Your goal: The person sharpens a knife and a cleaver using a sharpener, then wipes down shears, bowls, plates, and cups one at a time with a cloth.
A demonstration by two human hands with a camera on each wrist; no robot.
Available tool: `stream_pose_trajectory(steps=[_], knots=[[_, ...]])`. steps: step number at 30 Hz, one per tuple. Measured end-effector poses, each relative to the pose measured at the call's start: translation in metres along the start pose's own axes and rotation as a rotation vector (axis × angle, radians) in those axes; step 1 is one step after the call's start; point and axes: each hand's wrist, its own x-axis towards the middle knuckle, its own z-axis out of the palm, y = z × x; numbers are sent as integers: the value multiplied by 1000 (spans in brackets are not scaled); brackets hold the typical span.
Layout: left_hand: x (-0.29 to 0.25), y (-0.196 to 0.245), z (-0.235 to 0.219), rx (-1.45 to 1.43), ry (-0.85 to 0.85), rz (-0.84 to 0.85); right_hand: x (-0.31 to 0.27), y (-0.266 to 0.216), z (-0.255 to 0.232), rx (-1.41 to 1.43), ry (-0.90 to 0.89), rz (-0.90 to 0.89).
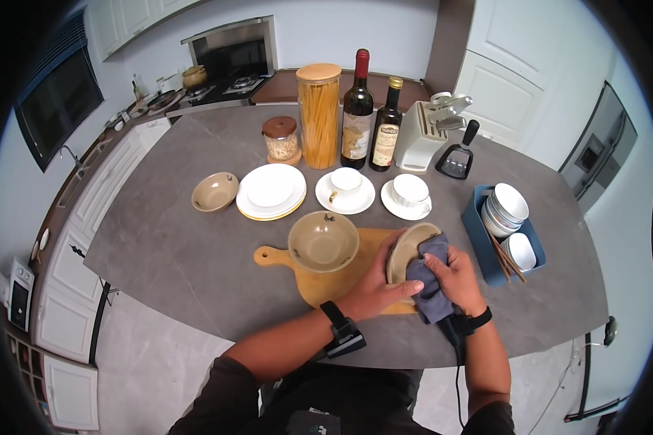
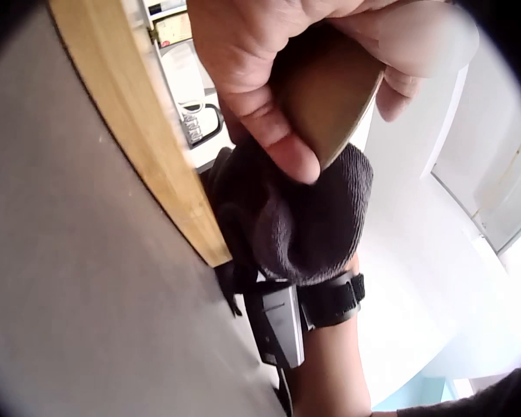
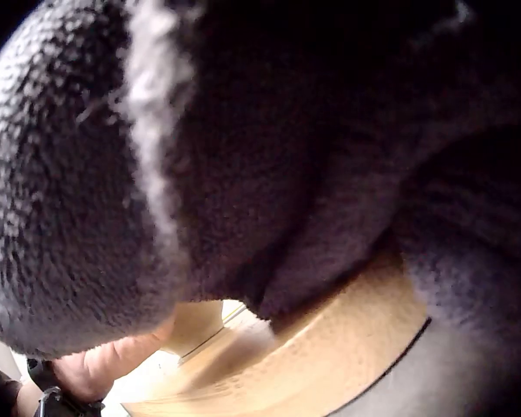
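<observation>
A tan bowl (image 1: 401, 255) is tilted on its side above the right part of a wooden cutting board (image 1: 315, 288). My left hand (image 1: 376, 290) grips its left side, thumb across the near edge. My right hand (image 1: 458, 279) holds a grey-blue cloth (image 1: 432, 293) against the bowl's right side and rim. In the left wrist view, the left hand (image 2: 269, 69) pinches the bowl (image 2: 330, 95), with the cloth (image 2: 313, 217) just below. Folds of cloth (image 3: 78, 191) fill most of the right wrist view and hide the right fingers. Another tan bowl (image 1: 323, 243) stands upright on the board.
Behind the board are a small bowl (image 1: 215, 192), stacked white plates (image 1: 271, 190) and two cups on saucers. Farther back stand a pasta jar (image 1: 319, 119), bottles (image 1: 358, 123) and a knife block (image 1: 419, 138). A blue bin (image 1: 481, 243) with bowls and chopsticks is at right.
</observation>
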Motion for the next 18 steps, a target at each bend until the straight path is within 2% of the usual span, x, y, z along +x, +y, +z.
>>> stream_pose_trajectory(steps=[2,4,6,7,8,10,11,13,14,15,18], knots=[[-3,5,-4,47,-7,0,-6,-5,0,-23,-1,13],[-4,35,-4,-74,-64,-453,-13,-10,-1,-45,1,30],[-3,29,-10,6,-78,-484,-18,-16,-3,-307,-18,-36],[-4,25,-12,88,-85,-516,-19,-15,-3,-311,-18,-38],[-6,22,-12,86,-85,-512,-19,-12,-1,-281,7,-23],[-10,20,-5,-10,19,-475,-16,-5,0,-252,29,-8],[-12,15,-1,-11,20,-475,-14,0,0,-149,53,2],[-13,4,10,-141,198,-307,-13,11,3,-44,81,14],[-14,0,13,-140,194,-308,-12,16,7,93,105,55],[-13,-4,16,-134,207,-226,-12,17,11,230,128,94],[-8,-11,15,-60,229,-72,-16,13,17,284,119,128]])
